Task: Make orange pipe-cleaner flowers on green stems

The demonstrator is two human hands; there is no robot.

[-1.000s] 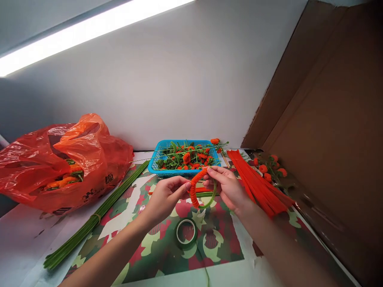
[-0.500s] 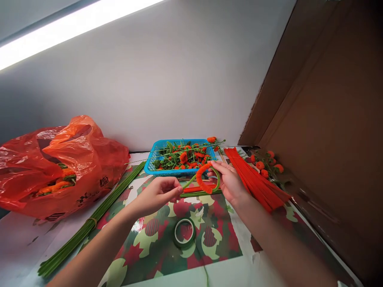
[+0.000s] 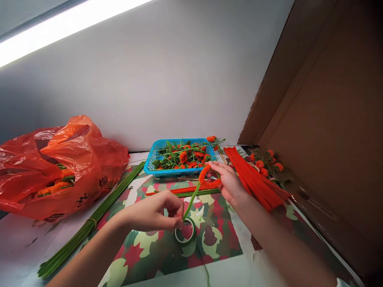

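An orange fuzzy pipe cleaner (image 3: 204, 175), curved into a loop, is pinched at its upper end by my right hand (image 3: 229, 181). From the loop a green pipe cleaner (image 3: 192, 199) slants down to the left. Its free end is closed between the thumb and fingers of my left hand (image 3: 164, 211). Just beyond that hand's fingertips a roll of green tape (image 3: 193, 235) lies flat on the camouflage-patterned sheet (image 3: 140, 255), partly covered from view. Behind the hands, orange and green pipe cleaners (image 3: 200, 193) lie crosswise on the sheet.
A blue basket (image 3: 167, 173) of orange flowers and green stems stands at the back. Left are a red plastic bag (image 3: 89, 159) and a tied green pipe-cleaner bundle (image 3: 89, 225). Right are an orange bundle (image 3: 254, 179), more flowers (image 3: 264, 172) and a cardboard wall (image 3: 323, 119).
My left hand has moved down and toward me, drawing the green pipe cleaner into a steeper slant. The orange loop has turned and looks flatter; my right hand stays nearly in place.
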